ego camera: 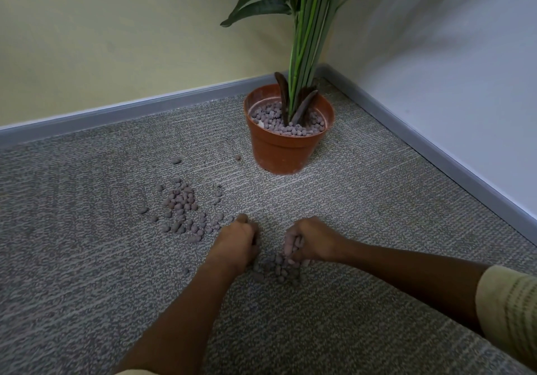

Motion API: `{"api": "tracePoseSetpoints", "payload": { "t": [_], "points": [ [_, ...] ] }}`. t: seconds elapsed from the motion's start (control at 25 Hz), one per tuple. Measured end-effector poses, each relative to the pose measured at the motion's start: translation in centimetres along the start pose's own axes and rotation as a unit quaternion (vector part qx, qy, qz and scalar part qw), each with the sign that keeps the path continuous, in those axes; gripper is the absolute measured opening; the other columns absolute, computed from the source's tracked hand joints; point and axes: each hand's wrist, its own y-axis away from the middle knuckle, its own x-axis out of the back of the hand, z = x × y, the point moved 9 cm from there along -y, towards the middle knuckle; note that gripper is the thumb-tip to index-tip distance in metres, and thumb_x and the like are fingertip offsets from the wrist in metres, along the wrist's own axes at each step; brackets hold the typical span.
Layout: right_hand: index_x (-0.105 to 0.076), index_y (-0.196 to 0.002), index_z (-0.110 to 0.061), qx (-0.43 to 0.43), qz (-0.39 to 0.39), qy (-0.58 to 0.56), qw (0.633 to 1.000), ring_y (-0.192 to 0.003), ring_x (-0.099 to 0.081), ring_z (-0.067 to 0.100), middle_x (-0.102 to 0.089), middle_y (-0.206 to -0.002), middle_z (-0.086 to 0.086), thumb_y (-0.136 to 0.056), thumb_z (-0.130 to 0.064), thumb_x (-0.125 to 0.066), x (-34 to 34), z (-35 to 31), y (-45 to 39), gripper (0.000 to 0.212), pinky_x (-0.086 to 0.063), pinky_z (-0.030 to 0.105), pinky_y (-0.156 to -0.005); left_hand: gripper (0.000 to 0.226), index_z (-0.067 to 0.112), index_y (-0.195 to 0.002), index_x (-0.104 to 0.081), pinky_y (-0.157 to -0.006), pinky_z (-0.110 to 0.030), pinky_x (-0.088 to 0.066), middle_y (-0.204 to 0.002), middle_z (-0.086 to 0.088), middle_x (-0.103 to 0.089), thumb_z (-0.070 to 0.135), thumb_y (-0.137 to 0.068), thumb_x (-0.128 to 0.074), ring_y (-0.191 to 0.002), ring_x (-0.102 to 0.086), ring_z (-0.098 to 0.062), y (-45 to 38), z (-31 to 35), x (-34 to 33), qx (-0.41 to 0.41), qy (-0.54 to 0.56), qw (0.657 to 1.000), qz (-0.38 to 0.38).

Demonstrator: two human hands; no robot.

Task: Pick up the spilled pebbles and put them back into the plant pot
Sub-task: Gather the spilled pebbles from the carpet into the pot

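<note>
Small, rounded, grey-mauve clay pebbles [181, 209] scattered over the speckled grey carpet floor [363, 200], mostly in a loose patch left of centre, with a smaller cluster [279, 267] down between the two hands and a few strays nearer the pot. Round terracotta-coloured plastic plant pot [283, 148] upright in the corner, already carrying a layer of the same pebbles around the green stems. Left hand [238, 239] with its grip curled tight, knuckles up, probably closed on a gathered handful, though little of it shows. Right hand [308, 242] with fingers curled around several pebbles, visible at the fingertips. Likely light, hard and dry, prone to rolling and slipping out between fingers rather than breaking. Best taken by raking into a heap against the carpet pile and scooping in a cupped palm, not pinched singly. Carpet texture likely to slow the rolling.
</note>
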Motion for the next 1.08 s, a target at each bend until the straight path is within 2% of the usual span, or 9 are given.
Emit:
{"api": "tracePoseSetpoints", "payload": {
  "t": [0.16, 0.24, 0.32, 0.48, 0.6, 0.76, 0.88, 0.96, 1.08],
  "points": [
    [-0.075, -0.09, -0.01, 0.019, -0.015, 0.052, 0.998, -0.06, -0.055, -0.002, -0.065, -0.074, -0.005, -0.075, -0.004, -0.072, -0.1, 0.1, 0.0, 0.017, -0.042, 0.003, -0.055, 0.023, 0.012, -0.11, -0.058, -0.088, -0.042, -0.048, -0.119, -0.011, -0.045, 0.019, -0.089, -0.05, -0.103, -0.059, -0.034, 0.1, 0.1, -0.6, 0.002, -0.034, 0.999, -0.01],
    [-0.075, -0.086, -0.012, 0.025, -0.034, 0.089, 0.995, -0.06, -0.054, -0.004, -0.061, -0.073, -0.01, -0.072, -0.002, -0.07, -0.3, 0.0, 0.0, 0.018, -0.04, 0.005, -0.057, 0.022, 0.009, -0.109, -0.058, -0.087, -0.043, -0.048, -0.122, -0.011, -0.041, 0.015, -0.089, -0.049, -0.101, -0.059, -0.034, 0.0, 0.0, -0.6, 0.013, -0.035, 0.999, -0.009],
    [-0.075, -0.083, -0.009, 0.033, -0.03, 0.092, 0.995, -0.064, -0.061, 0.0, -0.069, -0.078, -0.003, -0.073, 0.0, -0.068, 0.5, -0.9, 0.3, 0.016, -0.043, 0.008, -0.058, 0.021, 0.007, -0.106, -0.059, -0.087, -0.042, -0.049, -0.125, -0.012, -0.037, 0.012, -0.088, -0.051, -0.099, -0.059, -0.035, 0.0, -0.3, -0.6, 0.029, -0.028, 0.999, -0.003],
    [-0.07, -0.091, -0.005, 0.027, 0.094, -0.047, 0.994, -0.068, -0.066, 0.005, -0.071, -0.085, 0.001, -0.083, -0.004, -0.063, 9.3, -3.8, -0.6, 0.011, -0.052, 0.015, -0.061, 0.02, 0.005, -0.103, -0.062, -0.087, -0.042, -0.051, -0.124, -0.013, -0.04, 0.012, -0.087, -0.052, -0.097, -0.061, -0.034, -0.2, -0.7, -0.6, 0.04, -0.015, 0.999, 0.01],
    [-0.07, -0.093, -0.008, 0.041, 0.231, -0.156, 0.96, -0.074, -0.07, 0.018, -0.071, -0.089, 0.006, -0.078, -0.006, -0.07, 17.3, -4.8, -2.0, 0.015, -0.059, 0.027, -0.072, 0.018, 0.006, -0.099, -0.066, -0.088, -0.041, -0.053, -0.123, -0.011, -0.04, 0.012, -0.086, -0.055, -0.096, -0.061, -0.032, -0.3, -0.7, -0.4, 0.042, -0.002, 0.999, 0.017],
    [-0.07, -0.1, -0.007, 0.015, 0.324, -0.128, 0.937, -0.083, -0.069, 0.018, -0.072, -0.097, 0.013, -0.073, 0.002, -0.072, 21.2, -4.7, -3.7, 0.029, -0.058, 0.029, -0.081, 0.018, 0.005, -0.097, -0.067, -0.086, -0.034, -0.053, -0.117, -0.006, -0.041, 0.015, -0.083, -0.062, -0.094, -0.061, -0.029, -0.3, -0.5, -0.5, 0.023, 0.003, 0.999, 0.03],
    [-0.07, -0.1, -0.011, 0.003, 0.345, -0.108, 0.932, -0.087, -0.07, 0.018, -0.073, -0.095, 0.009, -0.073, 0.006, -0.069, 21.7, -4.5, -3.5, 0.032, -0.057, 0.034, -0.086, 0.015, 0.005, -0.088, -0.07, -0.074, -0.023, -0.048, -0.104, -0.008, -0.055, 0.017, -0.08, -0.065, -0.077, -0.062, -0.02, -0.6, -1.1, 0.2, 0.032, 0.085, 0.994, 0.061],
    [-0.07, -0.097, -0.013, 0.008, 0.364, -0.118, 0.924, -0.08, -0.069, 0.017, -0.071, -0.09, 0.005, -0.078, 0.005, -0.065, 21.1, -4.2, -2.5, 0.027, -0.058, 0.031, -0.08, 0.013, 0.0, -0.081, -0.071, -0.068, -0.026, -0.053, -0.083, -0.01, -0.07, 0.013, -0.077, -0.07, -0.062, -0.063, -0.018, -1.0, -2.2, 0.9, 0.072, 0.246, 0.964, 0.076],
    [-0.067, -0.098, -0.015, 0.03, 0.363, -0.099, 0.926, -0.069, -0.065, 0.013, -0.067, -0.091, 0.002, -0.083, -0.003, -0.063, 17.9, -3.5, -0.2, 0.019, -0.054, 0.02, -0.06, 0.008, 0.0, -0.08, -0.07, -0.069, -0.035, -0.06, -0.069, -0.009, -0.073, 0.006, -0.076, -0.073, -0.067, -0.069, -0.027, -1.5, -2.8, 3.2, 0.139, 0.518, 0.84, 0.078]
  ]
}}
